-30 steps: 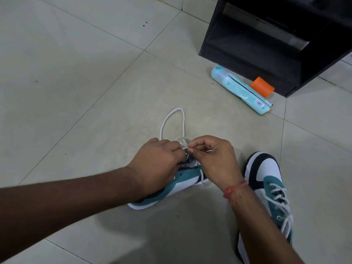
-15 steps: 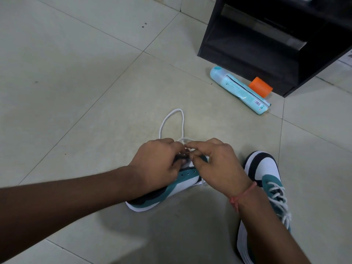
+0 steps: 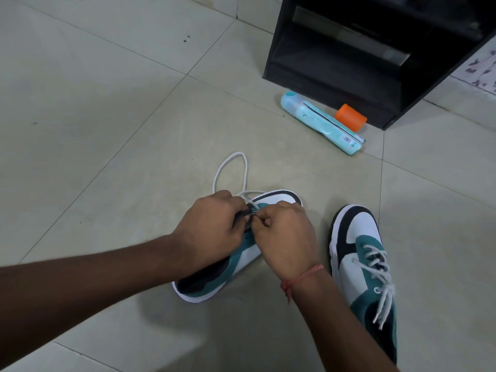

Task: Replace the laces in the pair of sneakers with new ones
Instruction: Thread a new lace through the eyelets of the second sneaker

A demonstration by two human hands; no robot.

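Pale floor tiles carry both sneakers: the right sneaker looks laced (ends untied), while both hands' grips, left hand and right hand, pinch the white lace at the left sneaker, barely begun.

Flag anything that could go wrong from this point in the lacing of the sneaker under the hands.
1. Both hands, left hand and right hand, cover the eyelets of the sneaker, so the white lace may be threaded through a wrong hole.
2. The loose loop lies on the floor and could knot or snag as it is pulled.
3. The sneaker may tip under the pull.
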